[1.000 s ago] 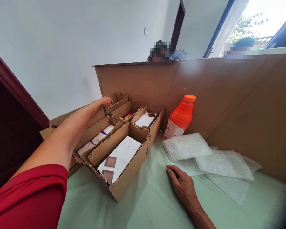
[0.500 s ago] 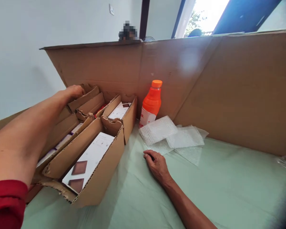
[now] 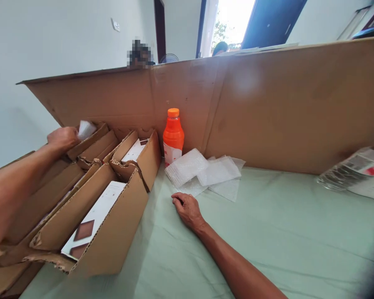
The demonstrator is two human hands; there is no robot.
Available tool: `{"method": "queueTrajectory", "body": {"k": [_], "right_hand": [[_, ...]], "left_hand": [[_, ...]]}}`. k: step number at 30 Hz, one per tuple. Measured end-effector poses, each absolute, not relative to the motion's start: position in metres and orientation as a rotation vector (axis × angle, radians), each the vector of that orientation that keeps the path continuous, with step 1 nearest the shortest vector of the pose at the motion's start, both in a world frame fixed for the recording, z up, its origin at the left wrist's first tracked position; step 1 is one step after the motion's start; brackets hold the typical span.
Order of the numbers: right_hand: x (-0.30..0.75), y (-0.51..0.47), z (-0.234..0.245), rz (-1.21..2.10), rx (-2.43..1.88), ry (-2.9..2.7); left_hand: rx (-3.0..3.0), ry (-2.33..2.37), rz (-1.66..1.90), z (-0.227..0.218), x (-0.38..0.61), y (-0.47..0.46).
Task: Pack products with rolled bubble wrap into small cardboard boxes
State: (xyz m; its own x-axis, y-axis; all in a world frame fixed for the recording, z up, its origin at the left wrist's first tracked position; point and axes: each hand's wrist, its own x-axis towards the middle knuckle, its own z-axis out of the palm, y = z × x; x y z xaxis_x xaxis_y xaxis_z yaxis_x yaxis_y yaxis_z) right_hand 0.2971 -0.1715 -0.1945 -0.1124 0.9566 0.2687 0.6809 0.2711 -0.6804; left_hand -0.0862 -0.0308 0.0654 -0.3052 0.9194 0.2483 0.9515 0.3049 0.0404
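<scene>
My left hand (image 3: 63, 138) is closed on a whitish, translucent piece of bubble wrap (image 3: 86, 130) at the far left compartment of the cardboard boxes. Only part of that piece shows above the cardboard wall. On the green cloth lies my right hand (image 3: 188, 211), its fingers curled together and nothing visible in them. Just beyond it, several flat sheets of bubble wrap (image 3: 188, 166) overlap one another. A near cardboard box (image 3: 121, 232) holds a white carton (image 3: 95, 220) with brown squares. Another white carton (image 3: 133, 151) sits in the box behind it.
An orange bottle (image 3: 173, 135) stands upright by a tall cardboard panel (image 3: 268, 108) across the back. At the right edge a clear plastic bottle (image 3: 349, 172) lies on the green cloth (image 3: 283, 232). Beyond the panel, the tops of two people's heads show.
My left hand has come up out of the far compartment with a piece of bubble wrap in it. The view has swung right, showing the clear bottle. My right hand keeps its pose.
</scene>
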Motion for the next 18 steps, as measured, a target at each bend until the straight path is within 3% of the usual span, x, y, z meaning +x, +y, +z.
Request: {"method": "queueTrajectory", "body": {"k": [4,6,8,12,18], "right_hand": [[0.296,-0.172,-0.193,0.521,-1.488,-1.872],[0.295,-0.173,-0.192,0.521,-1.493,-1.885],[0.295,-0.174,-0.190,0.513,-1.501,-1.900],[0.295,-0.178,-0.185,0.486,-1.516,-1.933],[0.295,-0.182,-0.181,0.470,-1.536,-1.961]], "left_hand": [[-1.667,-2.156,-0.603,0.095,-0.044,-0.084],[-1.908,-1.890,-0.887,0.100,-0.005,-0.121],[-2.228,-1.674,-0.939,0.097,0.044,-0.154],[-2.546,-1.308,-0.656,0.076,0.151,-0.172],[-2.539,-1.095,-0.152,0.031,0.255,-0.116]]}}
